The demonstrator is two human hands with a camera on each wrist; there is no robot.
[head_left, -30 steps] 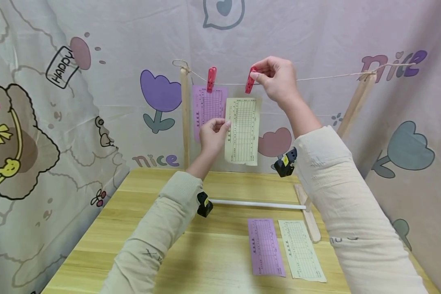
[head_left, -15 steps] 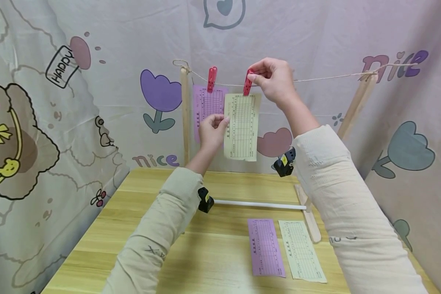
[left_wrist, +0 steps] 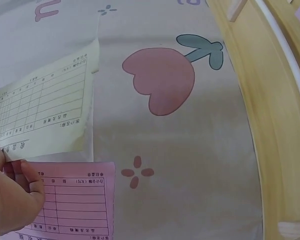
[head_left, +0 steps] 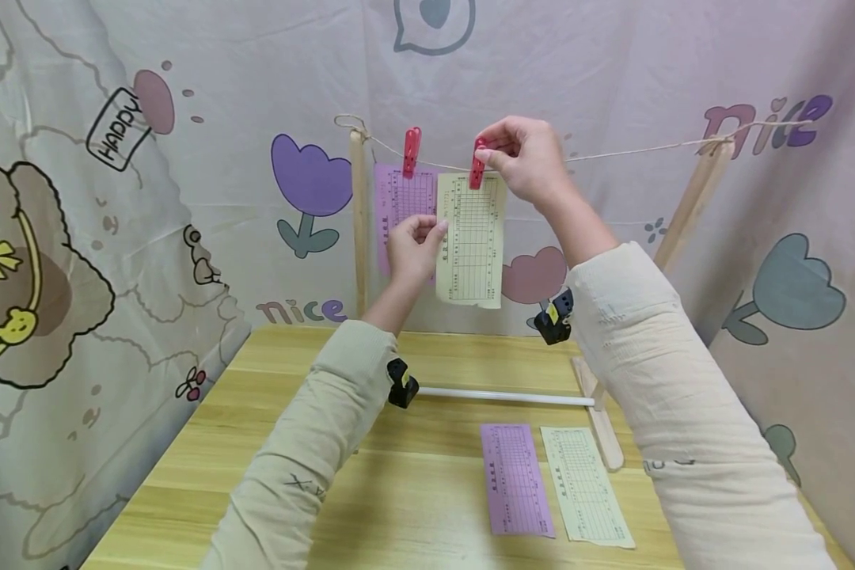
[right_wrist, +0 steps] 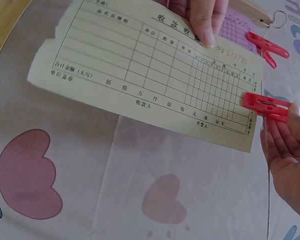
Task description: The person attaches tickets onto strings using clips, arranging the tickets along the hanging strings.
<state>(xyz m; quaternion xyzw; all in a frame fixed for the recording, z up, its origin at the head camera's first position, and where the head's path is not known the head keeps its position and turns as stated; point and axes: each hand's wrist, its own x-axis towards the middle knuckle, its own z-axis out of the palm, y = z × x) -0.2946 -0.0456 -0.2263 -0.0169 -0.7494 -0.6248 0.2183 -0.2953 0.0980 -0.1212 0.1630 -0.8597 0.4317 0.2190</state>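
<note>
My left hand (head_left: 412, 252) pinches the left edge of a pale yellow receipt slip (head_left: 473, 253), which hangs upright below a string (head_left: 634, 150). At the slip's top edge, my right hand (head_left: 530, 162) holds a red clothespin (head_left: 476, 168) by its upper end. The right wrist view shows the lower end of this clothespin (right_wrist: 257, 103) over the slip's printed edge. Left of it, a second red clothespin (head_left: 412, 154) holds a purple receipt slip (head_left: 406, 198) on the string. My left hand and the yellow slip partly cover that purple slip.
Wooden posts (head_left: 359, 229) (head_left: 698, 202) carry the string at both ends. On the table (head_left: 207, 467) lie another purple slip (head_left: 516, 479) and another yellow slip (head_left: 587, 487). A white rod (head_left: 506, 395) runs low to a wooden foot (head_left: 606, 439). A printed cloth (head_left: 584, 63) stands behind.
The yellow slip has risen in my left hand toward the string. My right hand has brought the clothespin slightly down and left, and it now overlaps the slip's top edge.
</note>
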